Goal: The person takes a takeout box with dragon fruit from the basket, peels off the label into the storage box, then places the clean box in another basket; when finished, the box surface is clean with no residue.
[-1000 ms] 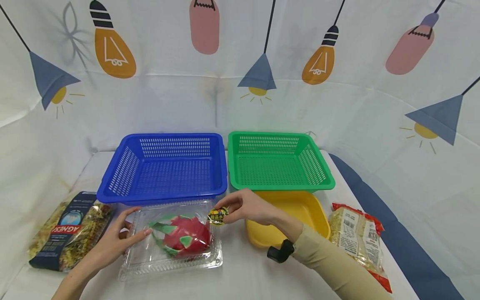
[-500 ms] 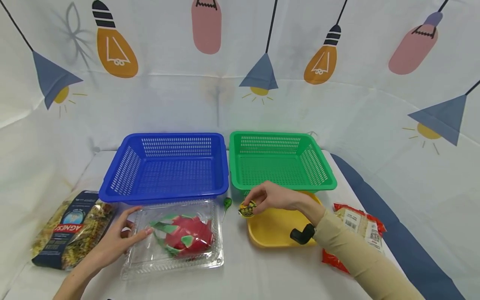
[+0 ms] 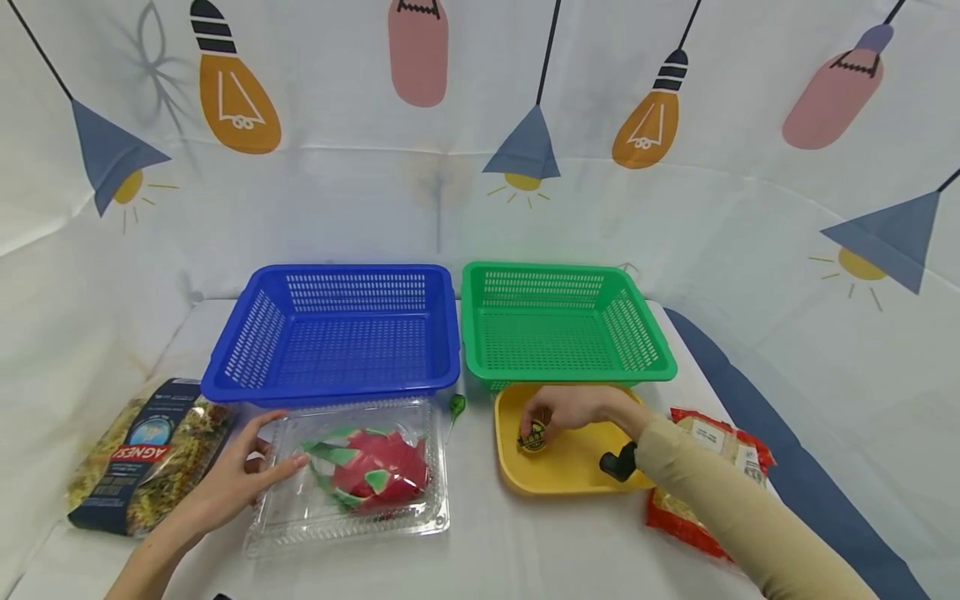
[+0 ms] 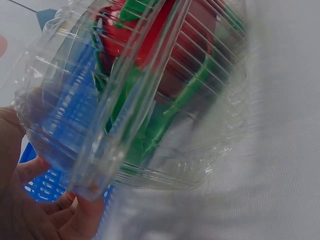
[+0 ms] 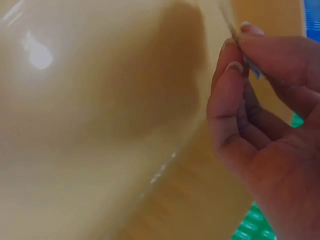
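My left hand (image 3: 228, 483) holds the left edge of a clear plastic clamshell box (image 3: 288, 518), thumb over the lid. In the left wrist view its fingers (image 4: 86, 215) curl at the box's rim. Inside the closed box lies a red dragon fruit (image 3: 386, 477) with green scales. Over the yellow tray (image 3: 555, 479), my right hand (image 3: 566, 407) pinches a round black-and-gold sticker (image 3: 532, 437) between thumb and fingers. In the right wrist view the sticker (image 5: 227, 16) shows edge-on, partly hidden by the fingertips.
A blue basket (image 3: 352, 392) and a green basket (image 3: 570, 371) stand behind. Bagged pasta (image 3: 142, 462) lies at left; a red-edged bag (image 3: 686, 521) lies at right, partly under the right sleeve. A small green piece with a thin stem (image 3: 457, 406) lies beside the box.
My right hand has carried the sticker from the box's right edge rightward to the yellow tray and lowered it there. My left hand stays on the box.
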Tool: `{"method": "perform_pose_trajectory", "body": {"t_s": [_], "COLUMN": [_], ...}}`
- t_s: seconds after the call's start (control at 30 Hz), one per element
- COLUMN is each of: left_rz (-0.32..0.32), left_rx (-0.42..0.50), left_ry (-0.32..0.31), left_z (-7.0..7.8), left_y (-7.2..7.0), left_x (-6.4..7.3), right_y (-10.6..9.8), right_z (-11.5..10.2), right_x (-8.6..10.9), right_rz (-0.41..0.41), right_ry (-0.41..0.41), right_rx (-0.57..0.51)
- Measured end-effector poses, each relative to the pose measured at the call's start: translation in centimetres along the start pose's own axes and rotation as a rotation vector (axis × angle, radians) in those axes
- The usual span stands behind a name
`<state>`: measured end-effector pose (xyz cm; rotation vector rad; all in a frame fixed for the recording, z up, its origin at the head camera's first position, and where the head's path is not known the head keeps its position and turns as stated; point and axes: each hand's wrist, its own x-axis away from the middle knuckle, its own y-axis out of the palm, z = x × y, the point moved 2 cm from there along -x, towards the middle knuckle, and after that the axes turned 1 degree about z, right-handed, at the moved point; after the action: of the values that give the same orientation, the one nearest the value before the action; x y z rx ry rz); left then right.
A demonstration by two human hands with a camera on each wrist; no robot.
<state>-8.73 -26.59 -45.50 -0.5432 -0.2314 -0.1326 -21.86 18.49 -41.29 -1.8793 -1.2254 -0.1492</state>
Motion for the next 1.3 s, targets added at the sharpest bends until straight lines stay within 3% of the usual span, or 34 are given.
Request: {"method": "perform_pose_trajectory", "body": {"t_s": [0.2, 0.4, 0.73, 1.03, 1.3], "left_rz": [-0.001, 0.011, 0.008, 0.007, 0.009], "left_rx": [-0.002, -0.008, 0.002, -0.005, -0.007], "left_ry": [0.008, 0.017, 0.004, 0.001, -0.004], "left_z": [0.0, 0.2, 0.0, 0.0, 0.0], "left_y": [0.1, 0.0, 0.1, 0.0, 0.1], "left_x": [0.0, 0.1, 0.1, 0.1, 0.0], "right_y": [0.5, 1.0, 1.5, 1.6, 2.3], "right_z": [0.4, 0.4, 0.0, 0.0, -0.6], "right_x": [-0.9, -1.7, -2.5, -2.8, -3.5], "right_rz": [-0.013, 0.028, 0.075, 0.097, 0.123], "right_ry": [0.017, 0.009, 0.061, 0.031, 0.007], "right_rx": [-0.008, 0.006, 0.131, 0.168, 0.287]}}
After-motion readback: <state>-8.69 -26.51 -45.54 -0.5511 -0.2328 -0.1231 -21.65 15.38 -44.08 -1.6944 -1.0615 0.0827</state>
